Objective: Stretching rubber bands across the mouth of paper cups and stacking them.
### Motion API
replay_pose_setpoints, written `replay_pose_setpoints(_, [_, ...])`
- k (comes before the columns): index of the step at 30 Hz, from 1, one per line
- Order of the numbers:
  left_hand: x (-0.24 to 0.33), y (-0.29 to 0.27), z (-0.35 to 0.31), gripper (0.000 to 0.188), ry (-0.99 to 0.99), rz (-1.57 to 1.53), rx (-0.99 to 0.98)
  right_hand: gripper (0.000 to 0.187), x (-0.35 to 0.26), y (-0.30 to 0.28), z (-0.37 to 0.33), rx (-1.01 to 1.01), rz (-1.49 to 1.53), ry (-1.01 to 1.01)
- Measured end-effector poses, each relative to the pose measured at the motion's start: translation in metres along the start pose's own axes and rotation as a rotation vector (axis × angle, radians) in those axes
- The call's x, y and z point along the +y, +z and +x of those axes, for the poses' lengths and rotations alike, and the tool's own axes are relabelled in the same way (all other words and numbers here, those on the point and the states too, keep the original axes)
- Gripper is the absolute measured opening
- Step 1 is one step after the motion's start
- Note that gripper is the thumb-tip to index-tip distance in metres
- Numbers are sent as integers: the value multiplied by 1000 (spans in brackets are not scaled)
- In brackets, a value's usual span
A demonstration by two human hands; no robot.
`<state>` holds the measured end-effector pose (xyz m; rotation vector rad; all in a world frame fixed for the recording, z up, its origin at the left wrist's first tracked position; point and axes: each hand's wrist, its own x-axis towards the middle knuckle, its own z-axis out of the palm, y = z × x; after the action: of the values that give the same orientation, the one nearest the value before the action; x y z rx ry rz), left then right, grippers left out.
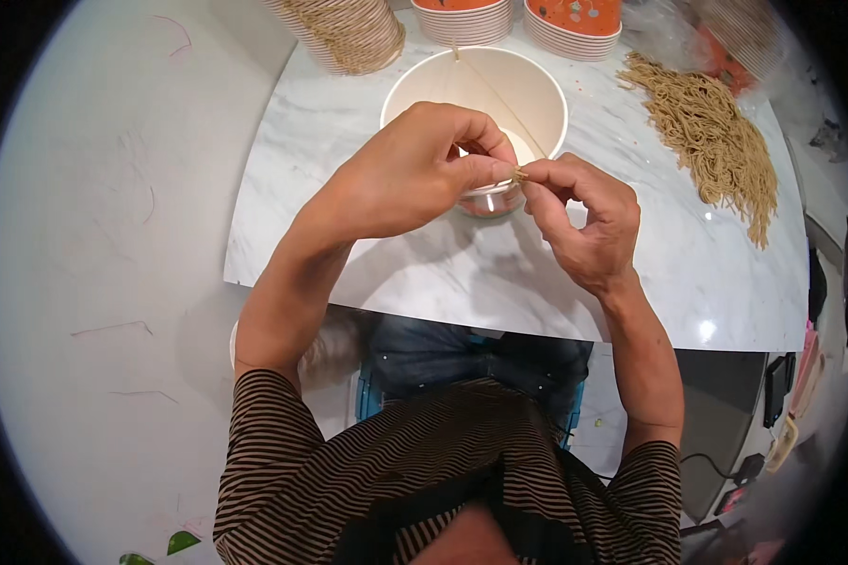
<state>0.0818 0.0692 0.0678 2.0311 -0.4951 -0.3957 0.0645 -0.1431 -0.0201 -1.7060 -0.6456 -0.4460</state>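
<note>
Both hands meet above the near side of a large white paper tub (pixel 433 92). The fingers of my left hand (pixel 405 174) are pinched on a tan cord (pixel 519 175), which looks bunched or knotted there. My right hand (pixel 589 221) pinches the same cord from the other side, fingertips almost touching the left ones. A thin strand of cord runs across the inside of the tub to its far rim. Just below the fingers sits a small clear glass container (pixel 493 203) with something reddish in it, partly hidden by my hands.
A loose pile of tan cords (pixel 702 137) lies at the right of the marble-patterned table (pixel 424 268). Along the back stand a stack of tubs wound with cord (pixel 344 33) and stacks of orange-and-white tubs (pixel 575 28). Clear plastic wrapping (pixel 664 28) lies at the back right.
</note>
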Motion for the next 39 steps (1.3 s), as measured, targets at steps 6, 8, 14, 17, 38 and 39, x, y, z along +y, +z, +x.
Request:
replay_pose_setpoints(6, [0,4,3,15,35,6,32,13,-1,-2,0,4,112,121])
replay_pose_setpoints(8, [-1,5,3,16,34,62,65,12,-2,-2,2,-2,91,137])
replay_pose_setpoints(14, [-4,7,3,16,60,61,73,10,-4,0,1,23,128,224])
replay_pose_setpoints(17, [-4,8,3,16,48,68,78,11,-5,-4,1,3,174,311])
replay_pose_setpoints(38, [-9,11,4,16,86,80,115,15,-8,-2,3,24,334,454])
replay_pose_setpoints(39, [-9,11,4,16,87,81,114,15,-8,-2,3,22,348,469])
